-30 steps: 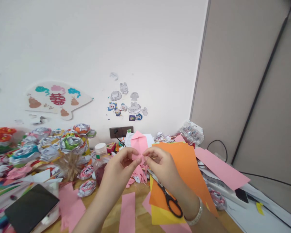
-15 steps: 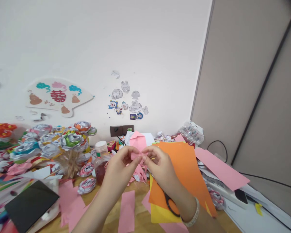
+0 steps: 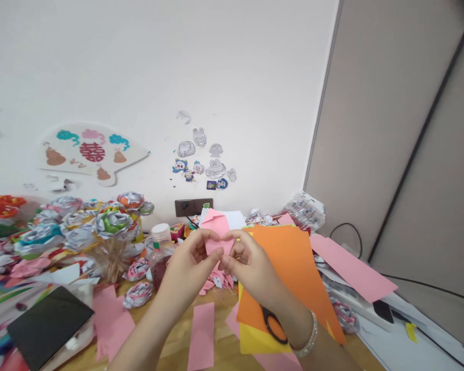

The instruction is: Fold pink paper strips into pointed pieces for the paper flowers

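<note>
Pink folded paper [image 3: 216,222] is held above the tabletop [image 3: 178,342], pinched between thumb and fingers of both my left hand [image 3: 195,252] and my right hand [image 3: 247,257]. One pink strip [image 3: 201,335] lies toward the tabletop's near edge. To its right, scissors [image 3: 268,323] rest on orange sheets [image 3: 286,257], partly hidden by my right forearm [image 3: 290,304].

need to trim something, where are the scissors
Head view, lower right of centre: the scissors lie over the orange sheet and yellow sheet, below the right hand, with only a handle loop showing.
</note>
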Motion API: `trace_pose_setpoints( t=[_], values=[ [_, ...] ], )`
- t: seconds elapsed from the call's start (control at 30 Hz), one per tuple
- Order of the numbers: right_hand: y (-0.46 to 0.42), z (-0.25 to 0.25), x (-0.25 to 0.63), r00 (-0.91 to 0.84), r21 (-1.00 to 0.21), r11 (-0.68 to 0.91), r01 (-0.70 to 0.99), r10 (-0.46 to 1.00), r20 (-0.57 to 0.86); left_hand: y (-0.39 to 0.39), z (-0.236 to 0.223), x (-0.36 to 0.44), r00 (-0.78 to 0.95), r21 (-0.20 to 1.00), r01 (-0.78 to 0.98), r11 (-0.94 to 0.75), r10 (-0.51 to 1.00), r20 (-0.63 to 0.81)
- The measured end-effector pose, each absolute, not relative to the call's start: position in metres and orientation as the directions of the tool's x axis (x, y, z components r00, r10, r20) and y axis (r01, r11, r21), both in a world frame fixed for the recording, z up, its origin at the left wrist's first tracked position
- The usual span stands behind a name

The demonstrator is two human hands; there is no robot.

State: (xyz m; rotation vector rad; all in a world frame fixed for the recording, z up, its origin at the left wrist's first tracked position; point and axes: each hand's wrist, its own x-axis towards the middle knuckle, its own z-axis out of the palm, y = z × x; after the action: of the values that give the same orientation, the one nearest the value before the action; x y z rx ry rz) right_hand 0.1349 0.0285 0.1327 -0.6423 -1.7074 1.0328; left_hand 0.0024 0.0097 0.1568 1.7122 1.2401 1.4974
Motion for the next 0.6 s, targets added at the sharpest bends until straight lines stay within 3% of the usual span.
trace_pose_setpoints(
  t=[0.23, 0.43, 0.6],
  values=[
    [0.0223, 0.1356, 0.1350, -0.467, -0.862, 0.505, -0.053, 0.750, 0.468, 0.0106, 0.1572, -0.0054, -0.039, 0.838, 0.342, -0.425, 0.885, 0.465],
    [0.0225, 0.1333, 0.1306, -0.405, -0.866, 0.499, -0.043, 0.783, 0.472, 0.0110, 0.1556, -0.0071, -0.072, 0.802, 0.434, -0.411, 0.871, 0.485],
    [0.0200, 0.1350, 0.1292, -0.374, -0.876, 0.473, -0.092, 0.799, 0.471, 0.0113, 0.1544, -0.0053, -0.057, 0.819, 0.401, -0.411, 0.881, 0.470]
  ],
)
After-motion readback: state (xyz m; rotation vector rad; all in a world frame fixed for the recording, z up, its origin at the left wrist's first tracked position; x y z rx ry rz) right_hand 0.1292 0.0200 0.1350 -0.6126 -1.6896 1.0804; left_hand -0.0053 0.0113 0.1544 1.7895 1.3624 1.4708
